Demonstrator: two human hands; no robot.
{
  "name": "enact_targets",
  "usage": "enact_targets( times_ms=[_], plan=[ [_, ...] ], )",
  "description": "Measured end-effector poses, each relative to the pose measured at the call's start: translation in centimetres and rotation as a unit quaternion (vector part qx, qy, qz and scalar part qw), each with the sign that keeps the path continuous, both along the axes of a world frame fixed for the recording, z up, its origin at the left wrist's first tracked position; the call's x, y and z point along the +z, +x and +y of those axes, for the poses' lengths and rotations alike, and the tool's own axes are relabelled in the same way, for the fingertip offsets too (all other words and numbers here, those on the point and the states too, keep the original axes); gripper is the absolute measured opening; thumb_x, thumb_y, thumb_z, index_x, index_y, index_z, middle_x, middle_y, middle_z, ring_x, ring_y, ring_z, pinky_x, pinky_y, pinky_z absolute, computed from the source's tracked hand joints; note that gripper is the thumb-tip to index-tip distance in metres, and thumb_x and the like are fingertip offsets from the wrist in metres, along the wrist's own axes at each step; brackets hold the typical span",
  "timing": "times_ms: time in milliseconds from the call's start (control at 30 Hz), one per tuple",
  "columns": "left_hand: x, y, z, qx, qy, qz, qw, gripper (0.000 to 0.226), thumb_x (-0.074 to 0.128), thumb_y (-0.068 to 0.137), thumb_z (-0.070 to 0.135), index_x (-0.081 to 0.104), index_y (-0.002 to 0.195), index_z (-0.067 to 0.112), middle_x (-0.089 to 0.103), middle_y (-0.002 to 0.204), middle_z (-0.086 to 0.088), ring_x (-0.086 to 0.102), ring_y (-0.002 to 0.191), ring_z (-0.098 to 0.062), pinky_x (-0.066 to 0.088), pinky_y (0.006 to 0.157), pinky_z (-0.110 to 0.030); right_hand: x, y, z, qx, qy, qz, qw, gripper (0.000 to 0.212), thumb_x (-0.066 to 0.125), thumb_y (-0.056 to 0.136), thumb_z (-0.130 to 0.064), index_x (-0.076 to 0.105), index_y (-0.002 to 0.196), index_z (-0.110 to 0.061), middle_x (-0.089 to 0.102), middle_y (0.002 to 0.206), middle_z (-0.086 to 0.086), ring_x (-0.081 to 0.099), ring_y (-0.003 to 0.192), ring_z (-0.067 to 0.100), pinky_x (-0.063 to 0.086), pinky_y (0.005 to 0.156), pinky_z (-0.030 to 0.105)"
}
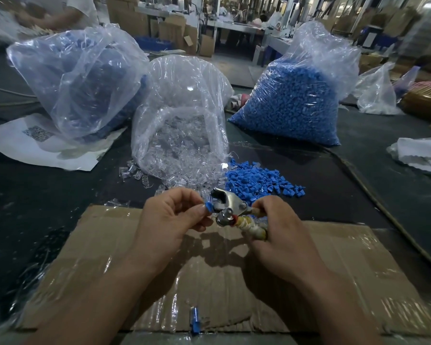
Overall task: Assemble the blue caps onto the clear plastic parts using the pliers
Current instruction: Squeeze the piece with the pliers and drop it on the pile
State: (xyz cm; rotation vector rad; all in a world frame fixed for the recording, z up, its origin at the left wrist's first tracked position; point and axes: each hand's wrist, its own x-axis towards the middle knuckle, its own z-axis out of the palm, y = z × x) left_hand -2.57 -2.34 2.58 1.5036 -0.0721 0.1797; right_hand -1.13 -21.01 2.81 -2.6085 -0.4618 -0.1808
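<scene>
A dark bench [23, 207] fills the view, in a dim workshop with stacked boxes [169, 28] and work tables behind. A person [67, 11] stands at the far left corner. A flattened sheet of taped cardboard [334, 270] lies on the near part of the bench, below both hands.

Three plastic bags stand across the middle. The left bag [72, 78] holds bluish contents blurred by its film and sits on a white paper [35, 148]. The middle bag [182, 115] holds clear parts and its mouth spills onto the bench. The right bag [294, 100] is packed with blue caps. Loose clear parts [132, 170] lie by the middle bag's mouth, and a pile of caps [254, 181] lies just right of it.

A raised seam [373, 195] runs diagonally down the right side. Bare bench shows left of the cardboard and between the pile and the seam.

The left hand [169, 220] pinches a small bright blue cap [208, 207] between thumb and forefinger, held above the cardboard's far edge, right at the mouth of the pliers [230, 207]. The right hand [281, 227] is wrapped round the pliers' handles, which are bound in pale tape. The head is bright metal and the jaws stand apart. Whether a clear part sits in the cap I cannot tell. A blue piece [194, 317] lies at the cardboard's near edge.
</scene>
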Motion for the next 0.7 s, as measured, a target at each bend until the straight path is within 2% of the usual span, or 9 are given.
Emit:
enact_targets(
  times_ms=[133,333,500,700],
  plan=[
    [0.43,-0.31,-0.24,0.005,0.013,-0.012,1.000,0.015,0.059,0.078,-0.011,0.061,0.074,0.003,0.065,0.060,-0.009,0.063,0.052,-0.010,0.052,0.052,-0.017,-0.01,-0.12,0.22,0.005,-0.001,0.018,1.000,0.033,0.065,0.077,-0.022,0.037,0.093,-0.034,0.037,0.088,-0.017,0.037,0.083,0.002,0.028,0.064,0.015],
    [0.51,-0.52,-0.38,0.016,0.012,-0.023,1.000,0.016,0.059,0.077,-0.011,0.061,0.073,0.004,0.065,0.060,-0.007,0.063,0.053,-0.009,0.051,0.053,-0.016,0.13,-0.34,0.35,0.020,-0.037,0.046,0.998,0.026,0.059,0.080,-0.023,0.040,0.096,-0.032,0.041,0.096,-0.010,0.036,0.088,0.007,0.030,0.073,0.024],
    [0.24,-0.49,-0.45,0.029,0.033,-0.032,0.999,0.020,0.061,0.077,-0.011,0.061,0.070,0.008,0.065,0.058,-0.004,0.061,0.052,-0.007,0.050,0.053,-0.014,0.42,-0.45,0.68,0.020,-0.040,0.050,0.998,0.026,0.058,0.079,-0.020,0.037,0.080,-0.035,0.040,0.082,-0.016,0.036,0.076,-0.001,0.026,0.060,0.016],
    [-0.05,-0.73,-0.38,0.046,0.067,-0.063,0.995,0.023,0.063,0.077,-0.008,0.062,0.071,0.014,0.067,0.065,-0.002,0.061,0.053,-0.005,0.049,0.054,-0.013,0.43,-0.54,0.84,0.013,-0.014,0.049,0.999,0.018,0.059,0.076,-0.016,0.045,0.076,-0.028,0.047,0.077,-0.014,0.041,0.072,0.000,0.028,0.056,0.019]
  ],
)
